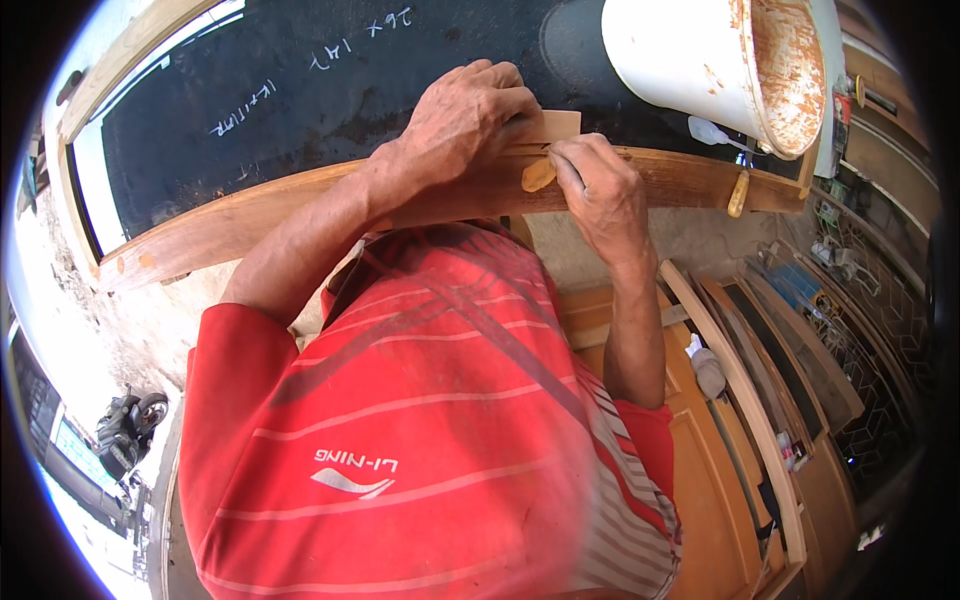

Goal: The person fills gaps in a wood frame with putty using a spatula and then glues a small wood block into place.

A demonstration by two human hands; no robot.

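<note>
My left hand (472, 108) is closed over a small pale piece of wood (562, 125) at the inner edge of a long brown wooden frame rail (430, 203). Only that piece's right end shows past my fingers. My right hand (602, 190) is just to the right, its thumb and fingers pressed together at the rail. Whatever they pinch, if anything, is hidden. Beside the right thumb, a yellowish patch (538, 176) shows on the rail's face. Behind both hands lies a dark panel (290, 110) with white handwritten marks.
A white bucket (690, 50) with rust-coloured stains lies tilted at the far right. Near it are a clear plastic piece (708, 131) and a yellow-handled tool (738, 193) against the rail. Wooden panels and boards (750, 400) lean at the right. A motorbike (128, 430) stands at the left.
</note>
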